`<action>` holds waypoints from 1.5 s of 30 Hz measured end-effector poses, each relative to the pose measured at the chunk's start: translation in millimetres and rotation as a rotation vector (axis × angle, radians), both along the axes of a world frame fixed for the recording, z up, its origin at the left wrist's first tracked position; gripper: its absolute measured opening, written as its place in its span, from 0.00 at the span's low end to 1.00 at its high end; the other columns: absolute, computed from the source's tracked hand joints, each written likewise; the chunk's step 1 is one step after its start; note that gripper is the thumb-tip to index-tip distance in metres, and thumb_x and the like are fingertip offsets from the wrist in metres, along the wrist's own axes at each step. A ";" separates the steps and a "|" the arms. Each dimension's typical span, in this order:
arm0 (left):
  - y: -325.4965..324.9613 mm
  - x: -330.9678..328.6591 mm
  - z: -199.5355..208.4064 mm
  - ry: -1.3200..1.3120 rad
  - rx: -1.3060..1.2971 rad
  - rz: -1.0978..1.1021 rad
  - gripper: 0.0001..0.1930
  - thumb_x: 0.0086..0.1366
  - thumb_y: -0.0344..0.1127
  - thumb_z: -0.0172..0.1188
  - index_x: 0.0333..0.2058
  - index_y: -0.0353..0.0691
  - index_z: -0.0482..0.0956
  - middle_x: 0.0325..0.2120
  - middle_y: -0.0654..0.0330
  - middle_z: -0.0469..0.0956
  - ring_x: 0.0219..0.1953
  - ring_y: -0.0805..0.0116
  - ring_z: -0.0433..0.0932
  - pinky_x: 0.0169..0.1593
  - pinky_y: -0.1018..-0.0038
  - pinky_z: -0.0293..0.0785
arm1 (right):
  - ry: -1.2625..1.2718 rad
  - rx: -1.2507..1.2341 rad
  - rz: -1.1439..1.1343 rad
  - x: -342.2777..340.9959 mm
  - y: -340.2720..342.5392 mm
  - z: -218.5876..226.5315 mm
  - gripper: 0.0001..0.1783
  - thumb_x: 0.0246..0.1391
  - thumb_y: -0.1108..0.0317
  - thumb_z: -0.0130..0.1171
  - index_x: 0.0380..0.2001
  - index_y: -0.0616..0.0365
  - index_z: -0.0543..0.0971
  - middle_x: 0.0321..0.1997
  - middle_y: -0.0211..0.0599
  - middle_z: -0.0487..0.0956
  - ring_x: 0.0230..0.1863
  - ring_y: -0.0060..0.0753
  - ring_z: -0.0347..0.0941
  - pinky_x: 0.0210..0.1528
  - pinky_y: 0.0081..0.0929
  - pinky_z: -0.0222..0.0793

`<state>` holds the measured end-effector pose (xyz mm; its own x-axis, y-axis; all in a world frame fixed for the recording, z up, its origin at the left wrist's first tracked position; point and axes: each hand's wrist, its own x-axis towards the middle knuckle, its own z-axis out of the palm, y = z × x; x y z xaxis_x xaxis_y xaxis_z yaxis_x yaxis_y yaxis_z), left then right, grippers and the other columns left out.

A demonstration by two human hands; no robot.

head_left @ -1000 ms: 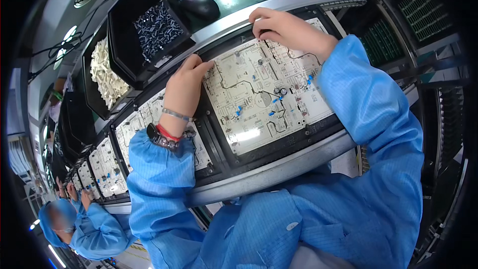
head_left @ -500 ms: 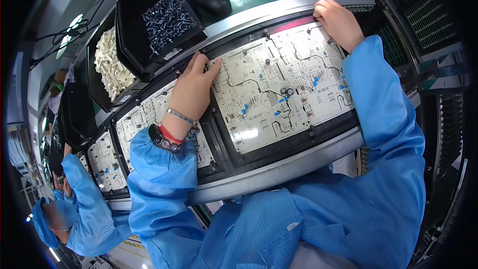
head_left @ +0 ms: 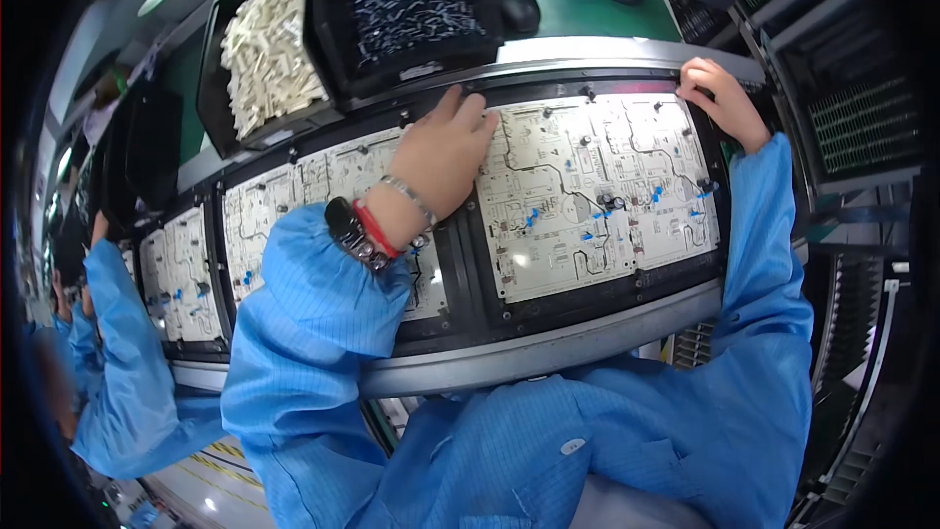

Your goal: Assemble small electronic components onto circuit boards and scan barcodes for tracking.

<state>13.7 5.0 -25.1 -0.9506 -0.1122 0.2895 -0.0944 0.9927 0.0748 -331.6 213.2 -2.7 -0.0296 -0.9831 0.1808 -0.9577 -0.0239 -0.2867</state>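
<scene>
A white circuit board [head_left: 548,186] with blue and black components lies in a black carrier frame [head_left: 578,301] in front of me. My left hand [head_left: 443,152], with a watch and bracelets on its wrist, reaches over the neighbouring board to the frame's far left corner. Its fingers are apart and touch the frame there. At the far right corner, my right hand [head_left: 723,103] has its fingers curled over the frame's edge; the fingertips are partly hidden. Beneath my left forearm, another white board [head_left: 338,171] is partly covered.
Beyond the rail [head_left: 548,335] stand a black bin of white parts [head_left: 269,59] and a black bin of dark small parts [head_left: 416,10]. A computer mouse [head_left: 514,0] lies on the green tabletop. A co-worker's blue sleeve [head_left: 132,362] is at the left. Racks [head_left: 862,88] stand at the right.
My view has turned, so the board and bins appear farther right. Both hands stay at the frame's far corners. The co-worker's head has shifted toward the left rim.
</scene>
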 end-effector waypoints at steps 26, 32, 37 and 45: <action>-116.7 78.4 40.1 0.229 0.050 0.450 0.04 0.50 0.26 0.58 0.27 0.37 0.78 0.24 0.53 0.77 0.31 0.54 0.77 0.34 0.65 0.73 | 0.145 0.023 0.220 178.6 -259.6 3.7 0.16 0.50 0.70 0.55 0.43 0.62 0.74 0.43 0.49 0.75 0.45 0.49 0.72 0.47 0.36 0.68; -107.7 93.2 53.6 0.471 0.697 0.411 0.07 0.58 0.32 0.60 0.31 0.32 0.79 0.20 0.60 0.78 0.23 0.76 0.76 0.30 0.80 0.71 | 0.272 -0.092 0.147 194.2 -247.8 12.9 0.07 0.47 0.68 0.57 0.31 0.57 0.79 0.28 0.43 0.79 0.35 0.45 0.76 0.39 0.37 0.72; -34.7 85.4 84.1 0.511 1.304 0.223 0.09 0.60 0.28 0.55 0.38 0.32 0.77 0.35 0.60 0.77 0.29 0.81 0.72 0.34 0.86 0.67 | 0.413 -0.252 0.145 175.0 -239.5 10.1 0.06 0.45 0.69 0.57 0.28 0.58 0.79 0.29 0.46 0.78 0.32 0.44 0.76 0.36 0.34 0.71; 44.4 75.3 81.2 0.165 1.790 -0.039 0.07 0.59 0.25 0.50 0.35 0.34 0.75 0.42 0.45 0.75 0.22 0.84 0.69 0.28 0.88 0.68 | -0.212 -0.298 0.150 178.5 -140.5 38.4 0.09 0.47 0.70 0.58 0.33 0.60 0.79 0.28 0.43 0.79 0.31 0.41 0.76 0.36 0.31 0.72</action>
